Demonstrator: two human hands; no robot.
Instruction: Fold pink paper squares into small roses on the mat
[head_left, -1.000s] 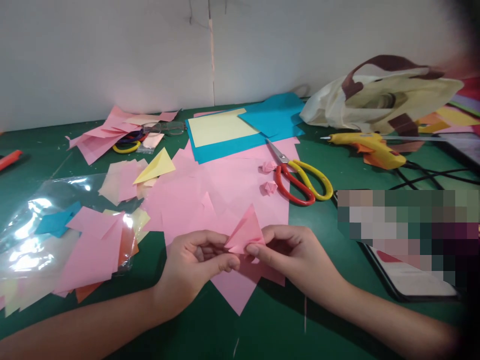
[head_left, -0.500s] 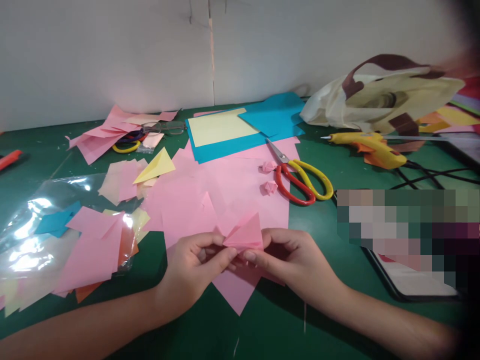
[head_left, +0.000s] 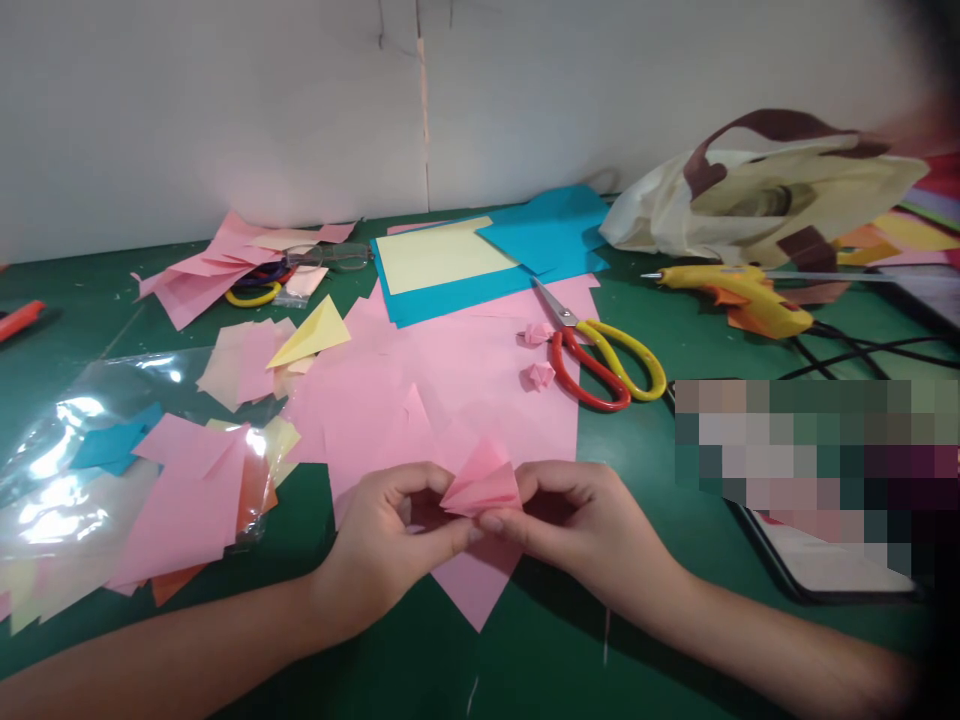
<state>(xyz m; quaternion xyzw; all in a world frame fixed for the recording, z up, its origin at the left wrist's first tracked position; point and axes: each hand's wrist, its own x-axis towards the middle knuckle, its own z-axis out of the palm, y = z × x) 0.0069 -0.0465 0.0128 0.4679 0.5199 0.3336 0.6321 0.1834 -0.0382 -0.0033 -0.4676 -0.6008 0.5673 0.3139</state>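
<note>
A small folded pink paper piece (head_left: 481,484), triangular with several layers, is held between both hands just above a large pink sheet (head_left: 450,390) on the green table. My left hand (head_left: 394,535) pinches its left lower corner with thumb and fingers curled. My right hand (head_left: 574,520) grips its right side, fingers wrapped in. Two tiny folded pink paper buds (head_left: 538,374) lie on the sheet farther back.
Red-and-yellow scissors (head_left: 600,355) lie right of the pink sheet. A yellow glue gun (head_left: 739,295) and a cloth bag (head_left: 757,195) sit at the back right. Blue and pale yellow sheets (head_left: 480,255) lie behind. Loose paper squares and a clear plastic bag (head_left: 90,450) cover the left side.
The folded pink piece has tipped lower and flatter between the hands, and both hands have shifted slightly toward me.
</note>
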